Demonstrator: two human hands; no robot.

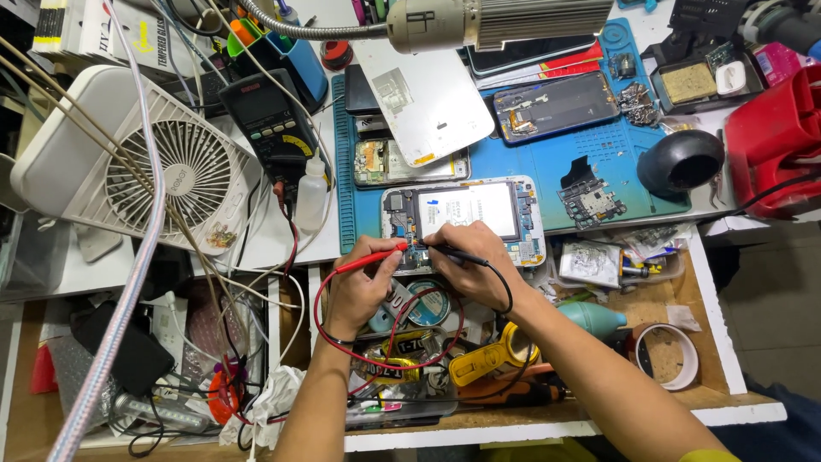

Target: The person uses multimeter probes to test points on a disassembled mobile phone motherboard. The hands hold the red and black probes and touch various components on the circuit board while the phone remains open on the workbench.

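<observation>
1. While both hands work at lower centre of the frame, the left hand [357, 287] pinches a red probe [369, 256] and the right hand [469, 261] pinches a black probe [458, 254]; both are clenched on their probes, tips nearly meeting.
2. Both tips rest on the opened phone [463, 221], back cover off, white battery showing. It lies at the near edge of the blue mat [547, 162], centre frame. Contact point is near the phone's lower edge, left of its middle; the exact pad is too small to tell.
3. Red and black leads [389, 338] loop below the wrists over a cluttered drawer [684, 342]. The multimeter [269, 120] sits upper left, next to a white fan [167, 167].
4. Risk, my judgement: the tips stand very close together, so a slip could bridge neighbouring contacts and short the board.
5. Risk: the lead loops hang among drawer clutter; a snag could jerk a probe off its point.
6. Risk: a small squeeze bottle [312, 192] stands just left of the mat, beside the leads; a tugged wire could tip it.
7. Loose circuit boards [592, 201] lie right of the phone, within elbow sweep.
</observation>
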